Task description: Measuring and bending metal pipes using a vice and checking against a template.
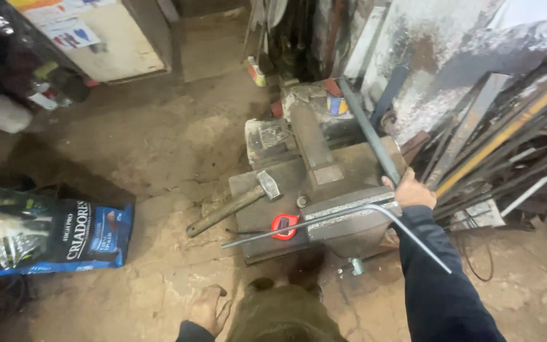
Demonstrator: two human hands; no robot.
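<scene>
My right hand (409,190) grips the lower end of a long dark metal pipe (368,130) that slants up and away over a heavy bench vise (343,209). A thin grey steel rod (324,218) is clamped in the vise jaws; it runs left past the vise and bends down to the right under my forearm. My left hand (209,309) hangs low with fingers spread, holding nothing, above the dirt floor. A hammer (235,202) with a wooden handle and a red tape measure (284,226) lie on the vise's metal base plate (248,190).
A dark and blue printed sack (45,237) lies on the floor at left. Long metal bars and strips (508,145) lean against the stained wall at right. A light cabinet door (115,38) stands at the back, with cans and clutter near the vise.
</scene>
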